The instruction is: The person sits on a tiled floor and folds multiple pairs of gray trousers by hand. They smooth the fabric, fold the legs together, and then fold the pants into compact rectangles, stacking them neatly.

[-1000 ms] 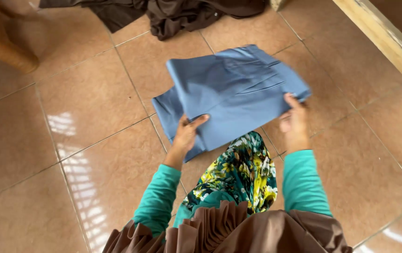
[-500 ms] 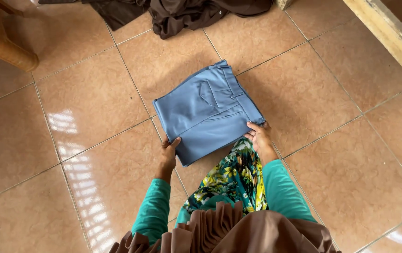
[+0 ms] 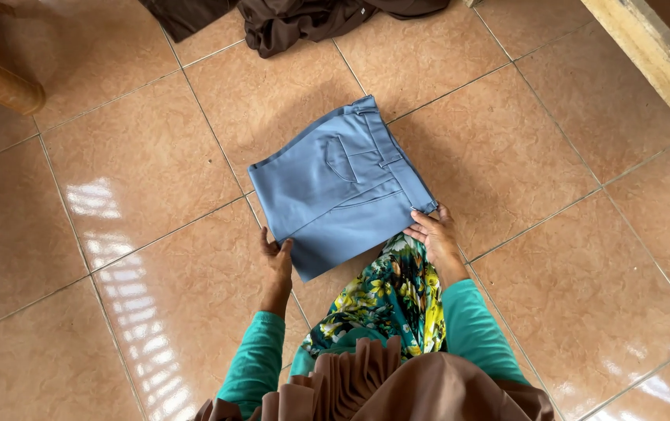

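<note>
both hands, left hand (image 3: pixel 278 258) and right hand (image 3: pixel 432 234), rest seemingly loose-fingered against the folded blue trousers (image 3: pixel 339 183) on floor tiles (image 3: pixel 140 164).

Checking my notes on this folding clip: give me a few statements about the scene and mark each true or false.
1. The blue trousers lie folded on the tile floor. True.
2. The left hand lifts the trousers off the floor. False: it rests at their near left corner.
3. The right hand touches the trousers' near right corner. True.
4. The dark clothes lie on top of the trousers. False: they lie apart, at the top edge.
5. Both sleeves are green. True.
</note>
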